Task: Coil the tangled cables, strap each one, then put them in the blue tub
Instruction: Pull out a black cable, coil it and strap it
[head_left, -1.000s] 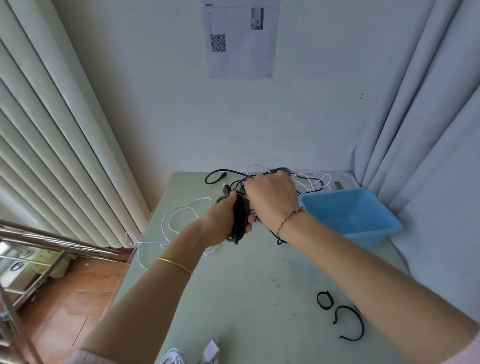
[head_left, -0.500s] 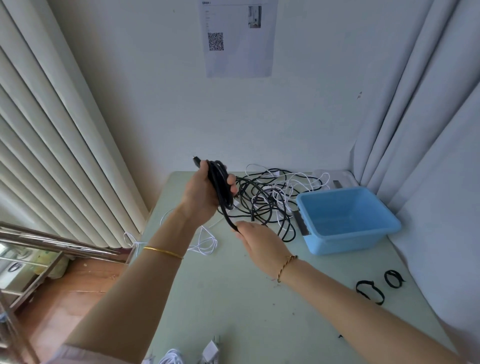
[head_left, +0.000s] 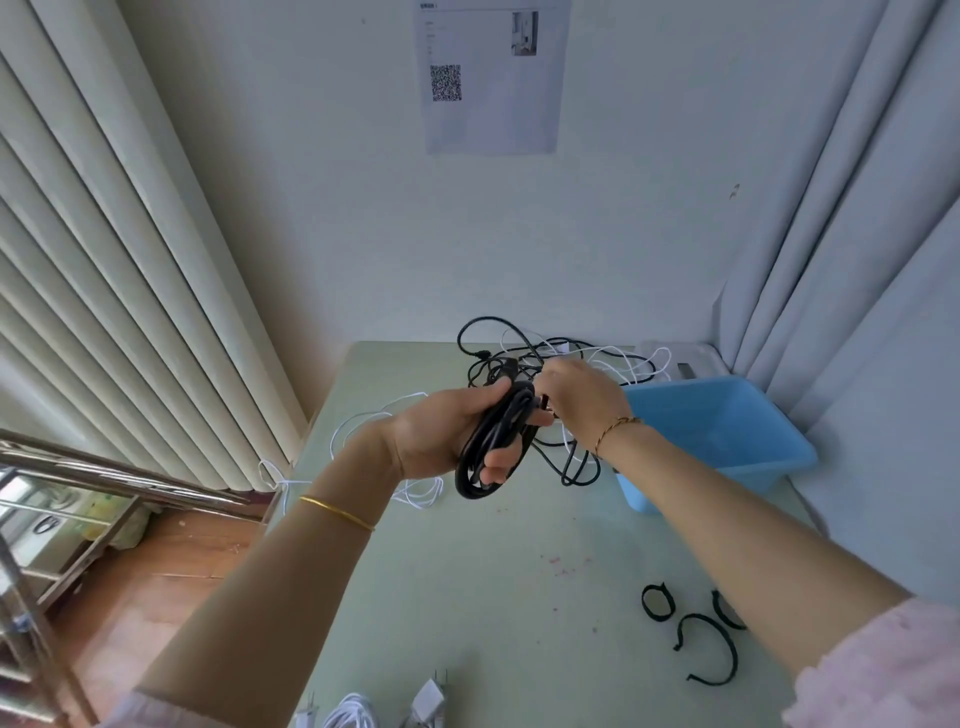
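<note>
since half a second ago the right hand (head_left: 584, 400) has risen from below the coil to its upper end, and the left hand (head_left: 447, 436) has dropped lower and turned palm up. the left fingers (head_left: 496, 460) are curled around the black coil (head_left: 493, 447), gripping it above the bench (head_left: 467, 571); the right fingers, mostly hidden behind the back of the hand, are closed on the black cable just beside the top of the coil.

the coil is several glossy loops bunched into a long oval, tilted, its lower end hanging below the left palm. from its top the cable runs back into the tangle of black and white cables (head_left: 561, 358) lying at the far edge of the bench.

the blue tub (head_left: 727, 441) stands to the right, partly covered by the right forearm. three black straps (head_left: 706, 644) lie on the near right of the bench, one partly under the right arm. a loose white cable (head_left: 415, 488) lies under the left wrist, and white plugs (head_left: 428, 701) with more white cable sit at the near edge.
</note>
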